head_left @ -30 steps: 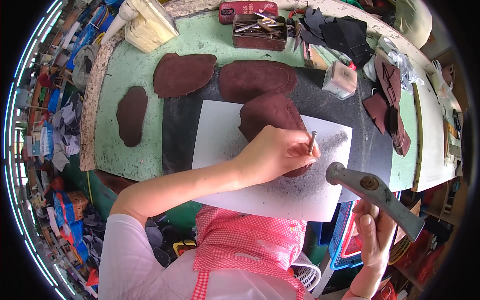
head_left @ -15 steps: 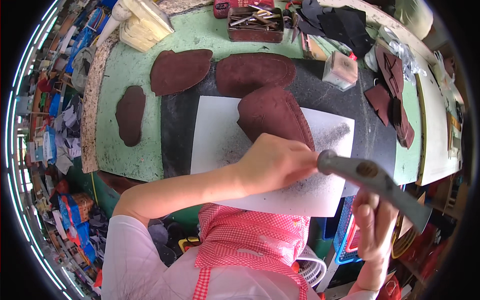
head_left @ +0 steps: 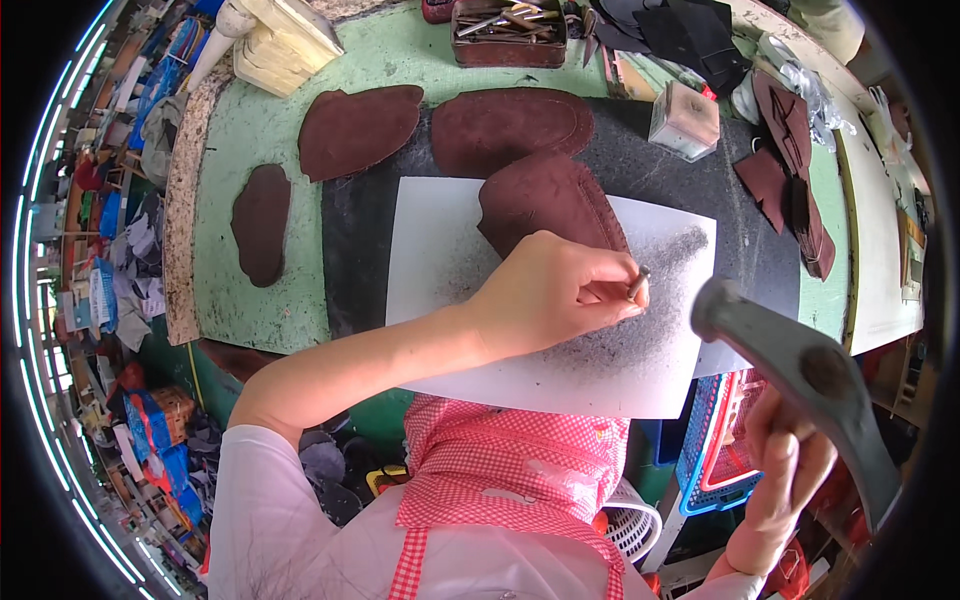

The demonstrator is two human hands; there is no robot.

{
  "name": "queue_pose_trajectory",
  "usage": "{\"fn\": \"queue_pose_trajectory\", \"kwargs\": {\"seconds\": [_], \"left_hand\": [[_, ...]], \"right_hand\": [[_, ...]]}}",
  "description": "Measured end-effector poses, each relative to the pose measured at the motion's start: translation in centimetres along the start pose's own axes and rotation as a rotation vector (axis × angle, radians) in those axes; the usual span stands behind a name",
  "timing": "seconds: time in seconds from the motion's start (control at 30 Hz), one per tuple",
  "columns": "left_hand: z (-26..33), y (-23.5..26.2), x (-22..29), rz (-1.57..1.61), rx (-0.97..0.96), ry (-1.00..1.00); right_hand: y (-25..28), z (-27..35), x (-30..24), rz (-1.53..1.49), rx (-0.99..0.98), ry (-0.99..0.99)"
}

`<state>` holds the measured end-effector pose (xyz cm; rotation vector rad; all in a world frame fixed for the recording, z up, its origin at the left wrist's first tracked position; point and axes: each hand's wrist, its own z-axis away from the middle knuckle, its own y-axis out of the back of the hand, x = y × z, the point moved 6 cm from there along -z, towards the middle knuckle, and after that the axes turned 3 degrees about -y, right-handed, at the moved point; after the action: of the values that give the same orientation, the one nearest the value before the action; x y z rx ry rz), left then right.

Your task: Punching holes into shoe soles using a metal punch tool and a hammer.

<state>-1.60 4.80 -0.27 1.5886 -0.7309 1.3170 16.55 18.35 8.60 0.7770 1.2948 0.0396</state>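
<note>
My left hand (head_left: 555,285) pinches a small metal punch (head_left: 639,281) over the edge of a dark red-brown leather piece (head_left: 545,197). A row of small holes runs along that piece's curved right edge. Under it lies a white board (head_left: 470,385) speckled with dark crumbs. In my right hand (head_left: 785,455) is a hammer (head_left: 790,345), its grey metal head raised close to the camera, right of the punch and apart from it. The punch's lower end is hidden behind my left fingers. Two more leather pieces (head_left: 360,132) (head_left: 500,125) lie farther back.
A small dark sole-shaped piece (head_left: 262,225) lies at the left of the green table (head_left: 215,310). At the back stand a tin of metal tools (head_left: 508,35) and a yellowish block (head_left: 290,45). A whitish cube (head_left: 685,120) and leather scraps (head_left: 790,170) are to the right.
The hammer has drawn away from the punch, to the right and closer to the camera. My left hand stays near the leather's edge, and the punch top now shows.
</note>
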Motion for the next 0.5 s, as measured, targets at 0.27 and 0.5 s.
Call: {"fn": "queue_pose_trajectory", "kwargs": {"seconds": [0.27,0.5], "left_hand": [[0.5,0.4,-0.7,0.198,0.060,0.031],[-0.3,0.5,-0.8,0.270,-0.077,0.101]], "right_hand": [[-1.4,-1.2,-1.0,0.006,-0.192,-0.015],[-0.9,-1.0,-1.9,0.004,-0.071,0.135]]}}
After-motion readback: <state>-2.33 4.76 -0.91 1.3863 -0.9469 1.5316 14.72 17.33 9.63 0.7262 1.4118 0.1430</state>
